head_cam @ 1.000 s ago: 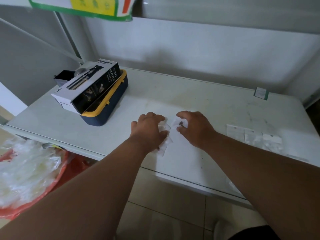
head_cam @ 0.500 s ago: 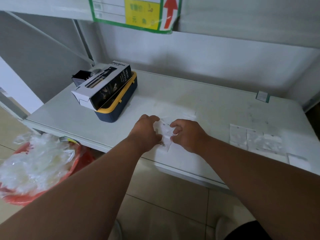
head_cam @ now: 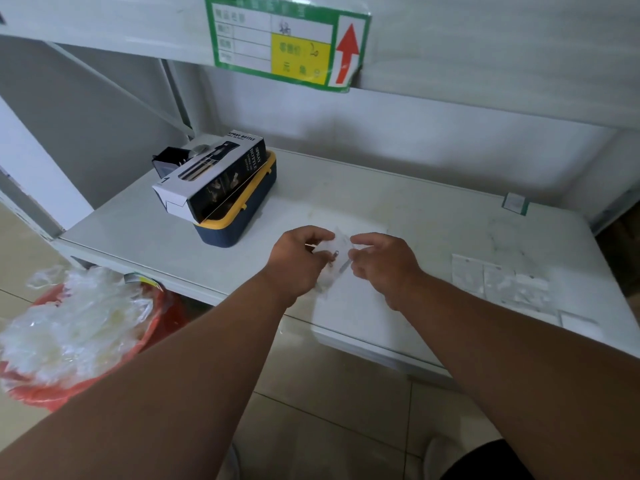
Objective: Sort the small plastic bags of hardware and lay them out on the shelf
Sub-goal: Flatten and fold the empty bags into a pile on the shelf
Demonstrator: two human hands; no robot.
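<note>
Grip: both hands are on one small bunch of clear bags [head_cam: 333, 252], held just above the front of the shelf [head_cam: 381, 202]; left hand [head_cam: 298, 263] has them pinched from its side, right hand [head_cam: 382, 263] nips the other edge with curled fingers.
Contents: something small and metal shows through the plastic, a ring or clip by the look of it; too small to call.
Step in hand: sorting, I'd say — he's peeling or fanning one bag off the bunch, nothing set down from this lot yet.
Already laid out: a row of flat bags [head_cam: 502, 282] lies to the right on the shelf, edge to edge, well apart from the hands.
Next move: my guess, the freed bag goes across to the right and lands flat beside that row; it calls for a light pinch, since thin plastic clings and two may come away together.
Bystanders: spray bottle box [head_cam: 211, 178] on a blue-and-yellow case [head_cam: 242, 220] at the left, red bin of plastic wrap [head_cam: 69, 337] below.
</note>
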